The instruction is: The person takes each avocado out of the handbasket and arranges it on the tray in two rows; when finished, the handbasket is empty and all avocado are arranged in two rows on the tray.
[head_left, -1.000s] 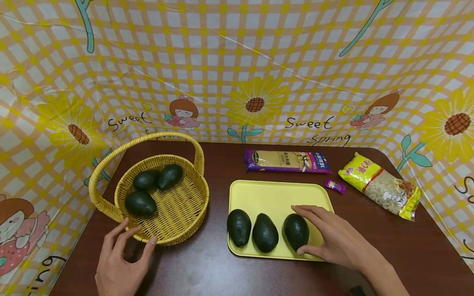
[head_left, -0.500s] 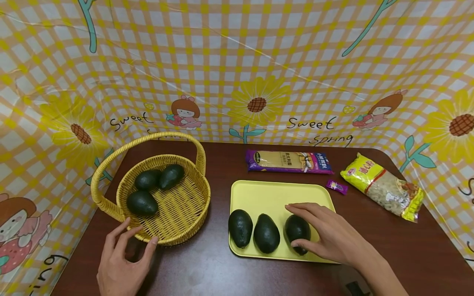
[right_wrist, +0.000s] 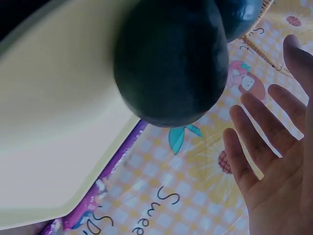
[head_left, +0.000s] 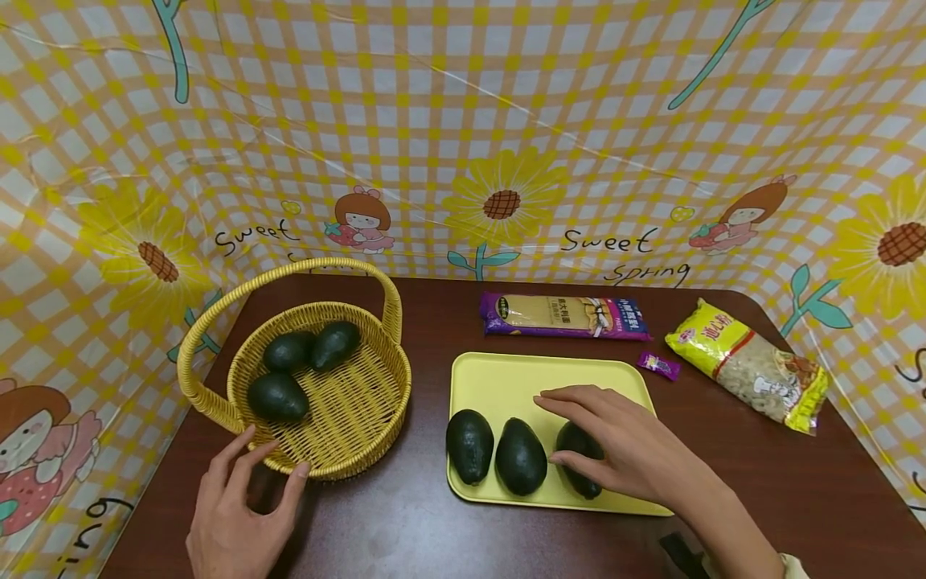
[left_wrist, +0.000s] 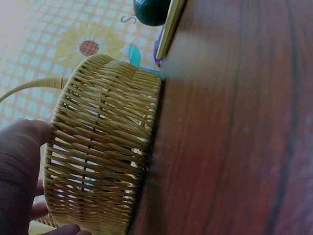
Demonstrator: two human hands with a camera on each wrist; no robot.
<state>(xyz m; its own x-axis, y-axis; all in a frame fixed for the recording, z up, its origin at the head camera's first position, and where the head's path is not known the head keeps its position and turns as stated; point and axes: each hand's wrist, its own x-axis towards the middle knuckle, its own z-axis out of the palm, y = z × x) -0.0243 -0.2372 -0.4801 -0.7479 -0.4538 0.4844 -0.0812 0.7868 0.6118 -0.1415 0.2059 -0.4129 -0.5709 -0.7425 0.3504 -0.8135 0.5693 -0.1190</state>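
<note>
My right hand [head_left: 629,446] is open over the rightmost dark green avocado [head_left: 576,439] on the yellow tray [head_left: 542,366], partly covering it. In the right wrist view the fingers [right_wrist: 261,129] are spread, and a gap separates them from the nearest avocado [right_wrist: 171,63]. Along the tray's front lie a middle avocado [head_left: 521,458] and a left avocado [head_left: 470,447]. At the near rim of the yellow wicker basket [head_left: 394,418], my left hand [head_left: 242,515] rests with relaxed fingers, its thumb [left_wrist: 36,131] touching the rim. Three avocados [head_left: 278,397] sit in the basket's left and back part.
Behind the tray lies a purple pasta packet [head_left: 564,316]. A small purple wrapped packet [head_left: 658,366] and a yellow-ended bag [head_left: 748,366] lie to its right. The basket's tall handle [head_left: 289,269] arches up. A checked cloth [head_left: 463,96] surrounds the brown table [head_left: 405,523].
My right hand has parted from the right avocado, rising and shifting left over it. That avocado stays on the tray. The left hand keeps its place at the basket rim.
</note>
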